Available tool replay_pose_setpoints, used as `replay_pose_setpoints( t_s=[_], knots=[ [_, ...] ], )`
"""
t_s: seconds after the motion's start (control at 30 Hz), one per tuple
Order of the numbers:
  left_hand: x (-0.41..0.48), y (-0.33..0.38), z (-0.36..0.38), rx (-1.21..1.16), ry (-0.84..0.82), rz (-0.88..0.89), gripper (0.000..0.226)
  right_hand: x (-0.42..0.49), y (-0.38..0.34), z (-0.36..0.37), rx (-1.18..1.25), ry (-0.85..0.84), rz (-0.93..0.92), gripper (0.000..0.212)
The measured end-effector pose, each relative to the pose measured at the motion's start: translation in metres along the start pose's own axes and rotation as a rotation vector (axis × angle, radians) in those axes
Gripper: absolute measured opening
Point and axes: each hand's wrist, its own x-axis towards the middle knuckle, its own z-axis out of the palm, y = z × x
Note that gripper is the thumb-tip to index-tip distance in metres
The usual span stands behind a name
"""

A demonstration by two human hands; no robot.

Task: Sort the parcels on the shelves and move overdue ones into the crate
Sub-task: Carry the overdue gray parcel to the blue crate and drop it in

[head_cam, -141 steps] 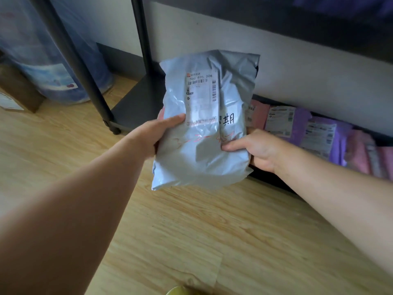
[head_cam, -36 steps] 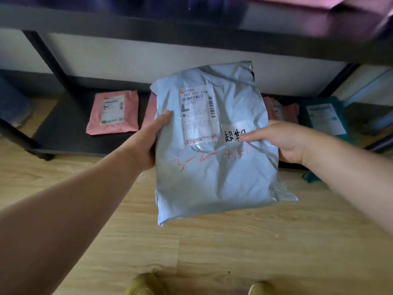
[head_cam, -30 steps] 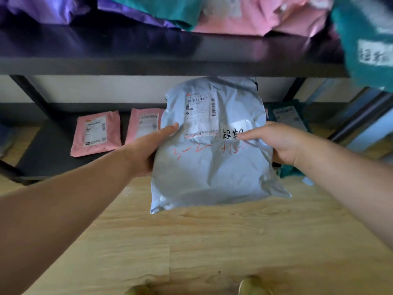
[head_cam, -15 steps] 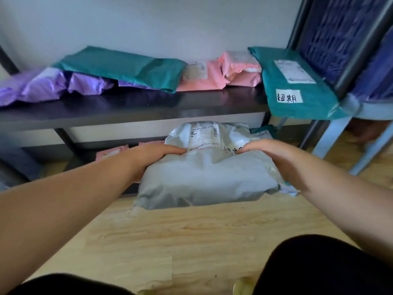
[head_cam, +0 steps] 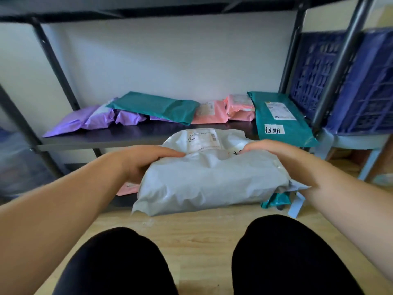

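Grey parcel (head_cam: 204, 179) is held flat just in front of the shelf (head_cam: 102, 137). The left hand (head_cam: 144, 160) grips one side and the right hand (head_cam: 274, 158) grips the other, fingers curled over it. A blue crate (head_cam: 361, 81) stands right of the shelf.

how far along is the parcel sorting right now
Done: nothing provable; what the blue crate holds is hidden. In hand: the left hand and right hand grip the grey parcel in front of the shelf. Left: the teal parcel with a handwritten tag, plus purple parcels and pink parcels, lie on the shelf.
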Motion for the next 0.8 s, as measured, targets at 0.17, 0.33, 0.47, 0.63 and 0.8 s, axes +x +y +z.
replay_pose_setpoints(
  t_s=[0.17, 0.33, 0.47, 0.63, 0.8],
  knots=[
    [-0.015, 0.015, 0.003, -0.101, 0.073, 0.115, 0.040, -0.026, -0.016, -0.001, 0.361, 0.042, -0.052, 0.012],
    [-0.004, 0.039, 0.008, -0.206, 0.084, 0.226, 0.041, -0.032, -0.030, -0.012, 0.437, 0.074, -0.117, 0.019],
    [0.022, 0.060, 0.020, -0.261, 0.050, 0.260, 0.031, -0.014, -0.035, -0.036, 0.390, 0.220, -0.172, 0.027],
    [0.087, 0.096, 0.023, -0.240, 0.050, 0.280, 0.038, 0.033, -0.040, -0.078, 0.352, 0.321, -0.188, 0.032],
    [0.162, 0.145, 0.017, -0.211, 0.022, 0.282, 0.031, 0.097, -0.051, -0.129, 0.294, 0.357, -0.113, 0.038]
  ],
)
